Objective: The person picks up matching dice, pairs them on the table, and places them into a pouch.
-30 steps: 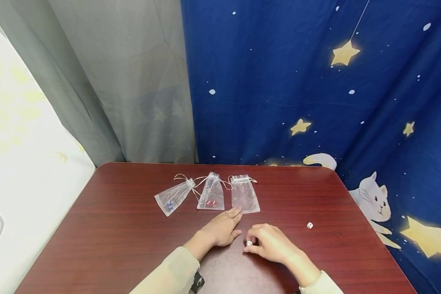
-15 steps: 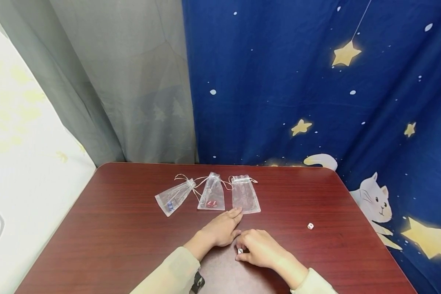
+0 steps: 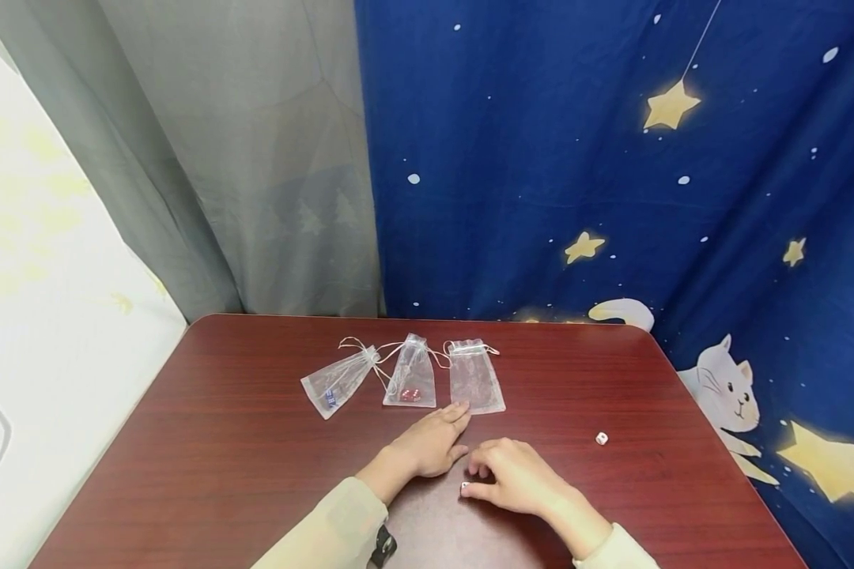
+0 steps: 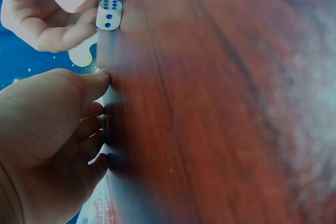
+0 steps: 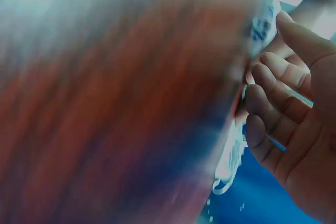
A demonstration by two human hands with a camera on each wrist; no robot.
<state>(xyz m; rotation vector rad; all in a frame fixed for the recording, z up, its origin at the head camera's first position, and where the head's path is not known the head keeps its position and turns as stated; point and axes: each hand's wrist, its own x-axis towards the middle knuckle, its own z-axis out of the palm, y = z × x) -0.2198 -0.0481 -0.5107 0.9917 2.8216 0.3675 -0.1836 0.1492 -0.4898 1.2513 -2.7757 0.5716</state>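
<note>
A white die with dark pips stands on the table, partly covered by my right thumb in the head view. My right hand is beside it, thumb tip right at the die and the other fingers loosely bent away. The left wrist view shows the die with its six-pip face up. My left hand lies palm down, fingertips at the lower corner of a sheer drawstring bag with no dice showing inside. A second white die sits off to the right.
Left of that bag lie two more sheer drawstring bags: a middle bag with red dice and a left bag with blue dice. The reddish-brown table ends at a blue starry curtain and a grey curtain.
My right hand has carried the pinched die left and nearer to me, then let go of it, the fingers parting from it. My left hand has stayed in place.
</note>
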